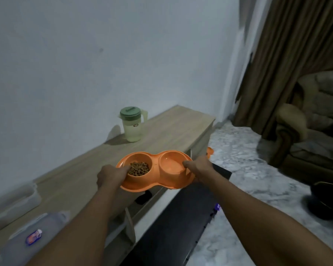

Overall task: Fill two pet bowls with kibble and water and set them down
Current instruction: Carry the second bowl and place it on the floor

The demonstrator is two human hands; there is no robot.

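An orange double pet bowl (155, 181) hangs in the air over the front edge of the wooden cabinet top (173, 129). Its left cup holds brown kibble (138, 168); its right cup holds clear water (171, 164). My left hand (112, 176) grips the left rim, thumb beside the kibble. My right hand (199, 167) grips the right rim, thumb inside the water cup. A water jug (132, 124) with a green lid stands on the cabinet near the wall. A second orange bowl (210, 151) peeks out on the floor behind the cabinet's end.
A clear lidded plastic container (35, 237) and another blurred one (12, 202) sit on the cabinet at the near left. A dark panel (181, 217) lies below my arms. Marbled floor (238, 160), a brown curtain (288, 54) and a sofa (315, 121) lie to the right.
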